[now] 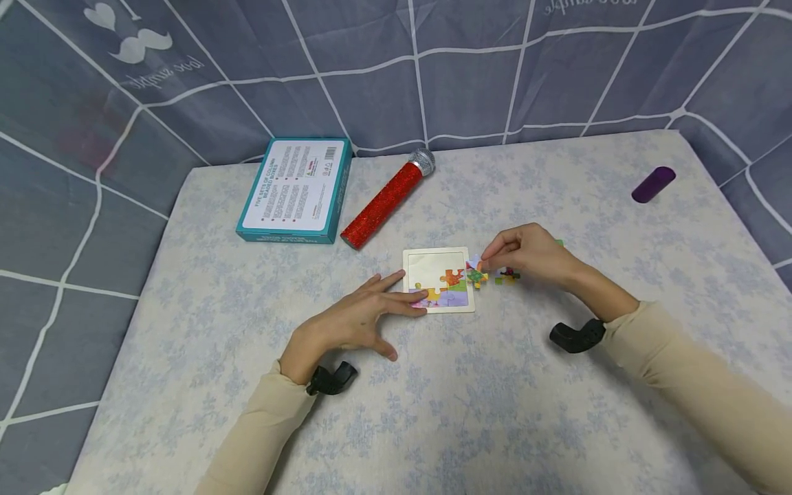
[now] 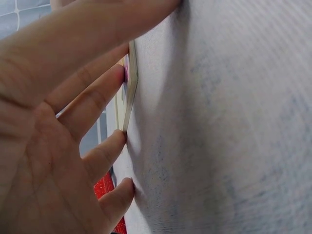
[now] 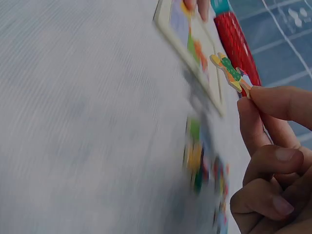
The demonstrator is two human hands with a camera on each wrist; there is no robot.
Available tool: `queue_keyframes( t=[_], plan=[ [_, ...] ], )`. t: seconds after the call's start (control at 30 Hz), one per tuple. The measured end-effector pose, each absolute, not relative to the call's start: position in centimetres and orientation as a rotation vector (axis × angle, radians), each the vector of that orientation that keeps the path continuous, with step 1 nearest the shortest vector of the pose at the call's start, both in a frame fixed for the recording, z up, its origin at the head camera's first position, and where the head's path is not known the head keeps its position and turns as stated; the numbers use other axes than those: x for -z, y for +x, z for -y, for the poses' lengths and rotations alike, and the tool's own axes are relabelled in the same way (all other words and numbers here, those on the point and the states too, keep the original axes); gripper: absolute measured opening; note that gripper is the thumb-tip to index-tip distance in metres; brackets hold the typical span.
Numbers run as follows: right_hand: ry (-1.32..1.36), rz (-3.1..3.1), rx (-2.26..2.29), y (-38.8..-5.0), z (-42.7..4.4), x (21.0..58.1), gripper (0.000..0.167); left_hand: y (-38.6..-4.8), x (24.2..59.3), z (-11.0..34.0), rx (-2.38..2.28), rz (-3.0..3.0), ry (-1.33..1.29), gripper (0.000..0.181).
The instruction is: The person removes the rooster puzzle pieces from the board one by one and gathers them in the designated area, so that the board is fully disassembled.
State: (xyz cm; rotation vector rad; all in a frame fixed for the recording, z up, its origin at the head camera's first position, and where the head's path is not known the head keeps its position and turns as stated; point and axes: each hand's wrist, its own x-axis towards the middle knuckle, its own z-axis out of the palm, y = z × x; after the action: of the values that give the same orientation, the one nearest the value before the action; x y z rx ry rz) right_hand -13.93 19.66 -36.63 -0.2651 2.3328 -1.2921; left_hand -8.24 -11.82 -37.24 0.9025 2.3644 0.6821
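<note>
A shallow white puzzle tray (image 1: 436,257) lies mid-table, with several joined jigsaw pieces (image 1: 454,297) along its lower part. My left hand (image 1: 355,316) rests at the tray's left side, fingers spread, some fingertips on its rim and on the pieces. In the left wrist view those fingers touch the tray edge (image 2: 130,97). Between thumb and fingertip, my right hand (image 1: 532,254) pinches a colourful puzzle piece (image 3: 230,73) just beside the tray's right edge. Below that hand, loose puzzle pieces (image 3: 195,156) lie on the cloth, blurred in the right wrist view and partly hidden in the head view.
Behind the tray lies a red glittery microphone (image 1: 386,203) with a silver head. A teal and white box (image 1: 291,189) sits at the back left, and a purple cylinder (image 1: 653,185) at the back right. Grey checked curtain (image 1: 371,41) borders the patterned tablecloth (image 1: 464,412).
</note>
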Motion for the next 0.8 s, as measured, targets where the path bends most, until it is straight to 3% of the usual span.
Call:
queue_keyframes(
  t=[0.4,0.8],
  plan=[
    [-0.069,-2.409,1.212,-12.9,-25.8,37.4,0.033,-8.2,37.2,12.0,-0.69,-2.357,0.893,0.077],
    [-0.068,-2.563,1.032,-12.5,-26.4,37.1,0.029,-8.2,37.3,11.9,-0.703,-2.363,0.893,0.078]
  ],
)
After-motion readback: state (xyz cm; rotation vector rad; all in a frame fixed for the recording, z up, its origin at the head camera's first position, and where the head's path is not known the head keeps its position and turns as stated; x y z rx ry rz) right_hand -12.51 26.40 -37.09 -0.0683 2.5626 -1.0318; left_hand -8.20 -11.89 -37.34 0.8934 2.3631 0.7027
